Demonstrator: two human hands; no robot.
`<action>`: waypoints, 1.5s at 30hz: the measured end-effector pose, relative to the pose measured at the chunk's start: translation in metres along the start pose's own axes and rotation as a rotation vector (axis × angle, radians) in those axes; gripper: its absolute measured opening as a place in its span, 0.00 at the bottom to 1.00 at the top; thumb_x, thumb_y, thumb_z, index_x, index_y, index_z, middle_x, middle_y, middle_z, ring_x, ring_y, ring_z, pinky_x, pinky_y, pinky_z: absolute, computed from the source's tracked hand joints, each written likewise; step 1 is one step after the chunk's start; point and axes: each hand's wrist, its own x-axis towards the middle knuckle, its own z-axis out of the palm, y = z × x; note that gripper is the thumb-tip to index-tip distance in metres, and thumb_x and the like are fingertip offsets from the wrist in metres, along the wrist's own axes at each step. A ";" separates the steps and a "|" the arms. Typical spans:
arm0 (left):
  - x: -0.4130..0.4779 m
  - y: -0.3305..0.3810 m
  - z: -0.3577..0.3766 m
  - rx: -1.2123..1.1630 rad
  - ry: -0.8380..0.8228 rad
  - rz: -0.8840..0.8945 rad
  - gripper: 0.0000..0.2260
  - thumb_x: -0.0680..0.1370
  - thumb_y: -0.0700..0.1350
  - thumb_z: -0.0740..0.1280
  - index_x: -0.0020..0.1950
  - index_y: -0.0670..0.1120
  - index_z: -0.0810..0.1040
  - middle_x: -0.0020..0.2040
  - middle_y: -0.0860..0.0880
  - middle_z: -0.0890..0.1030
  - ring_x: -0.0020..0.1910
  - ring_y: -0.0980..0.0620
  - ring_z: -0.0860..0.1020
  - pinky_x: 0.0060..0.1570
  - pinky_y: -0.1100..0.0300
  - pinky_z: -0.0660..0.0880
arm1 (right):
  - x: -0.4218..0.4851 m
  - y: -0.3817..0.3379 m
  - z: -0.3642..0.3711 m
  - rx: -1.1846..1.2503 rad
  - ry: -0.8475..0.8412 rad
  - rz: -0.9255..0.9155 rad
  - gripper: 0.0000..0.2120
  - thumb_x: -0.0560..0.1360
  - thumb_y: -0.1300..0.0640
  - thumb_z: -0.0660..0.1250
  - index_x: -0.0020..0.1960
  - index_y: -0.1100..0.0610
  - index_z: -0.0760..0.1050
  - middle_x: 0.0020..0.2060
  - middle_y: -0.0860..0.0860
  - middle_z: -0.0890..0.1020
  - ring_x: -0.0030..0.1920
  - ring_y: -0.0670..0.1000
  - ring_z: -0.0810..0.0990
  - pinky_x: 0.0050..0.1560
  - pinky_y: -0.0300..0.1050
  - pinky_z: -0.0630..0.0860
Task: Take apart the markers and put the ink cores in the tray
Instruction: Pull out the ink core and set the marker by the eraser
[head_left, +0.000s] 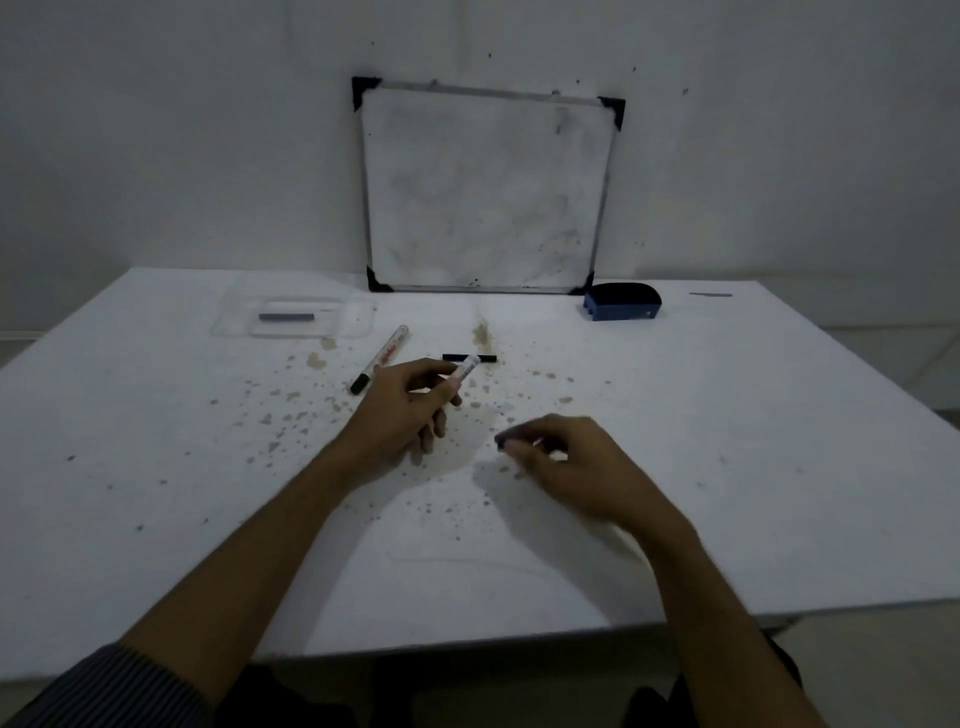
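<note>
head view: grips a white marker barrel in the curled fingers of the left hand; pinches a small dark piece, blurred, at the right hand fingertips. risks smearing ink on the fingers, or dropping its core onto the table, if tugged out hastily with the tray well up-left of the left fingers. shows a white body poking past the left fingertips, open end unclear. leaves a black stick just beyond them, a whole marker just left, one grey core in the tray.
</note>
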 end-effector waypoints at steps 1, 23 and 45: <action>0.004 0.002 0.000 -0.029 0.008 0.010 0.06 0.82 0.45 0.71 0.58 0.50 0.85 0.42 0.47 0.87 0.27 0.47 0.80 0.23 0.56 0.77 | 0.012 -0.001 -0.004 0.135 0.018 0.031 0.12 0.82 0.47 0.65 0.61 0.46 0.82 0.48 0.41 0.84 0.45 0.43 0.85 0.42 0.37 0.82; 0.043 -0.021 -0.006 0.015 0.019 -0.029 0.10 0.82 0.48 0.71 0.63 0.54 0.85 0.42 0.47 0.87 0.27 0.50 0.78 0.28 0.57 0.77 | 0.142 0.028 0.021 1.208 0.100 0.177 0.11 0.81 0.57 0.68 0.59 0.61 0.84 0.48 0.56 0.86 0.41 0.49 0.81 0.41 0.44 0.80; 0.038 -0.022 -0.009 0.073 0.035 -0.063 0.14 0.85 0.49 0.66 0.68 0.50 0.82 0.34 0.57 0.79 0.27 0.53 0.67 0.25 0.62 0.66 | 0.130 0.029 0.022 0.854 0.157 -0.053 0.11 0.77 0.50 0.73 0.58 0.50 0.86 0.52 0.52 0.87 0.46 0.48 0.84 0.46 0.46 0.84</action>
